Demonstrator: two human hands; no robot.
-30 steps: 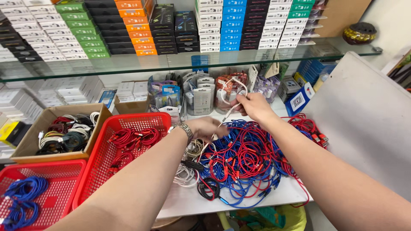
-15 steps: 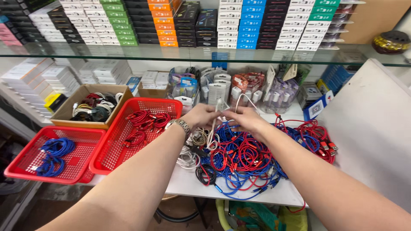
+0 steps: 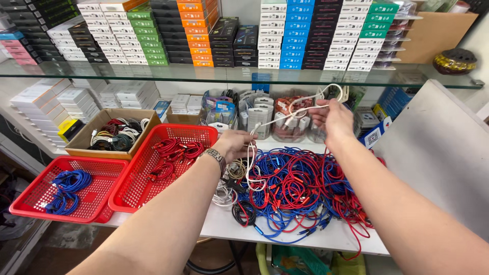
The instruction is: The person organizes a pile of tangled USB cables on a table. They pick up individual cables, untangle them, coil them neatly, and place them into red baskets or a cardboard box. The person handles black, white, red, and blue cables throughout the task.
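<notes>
White cable (image 3: 300, 108) is held taut above the red-and-blue cable pile (image 3: 300, 191) on the counter (image 3: 224, 224): right hand (image 3: 333, 119) pinched shut on it up high, left hand (image 3: 235, 144) closed on it lower, apparently for untangling.

Glass shelf (image 3: 153, 76) of stacked boxes (image 3: 285, 30) above white table (image 3: 326, 237).

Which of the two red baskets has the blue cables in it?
The left red basket, at the table's near-left corner; the other red basket beside it holds red cables.
</notes>
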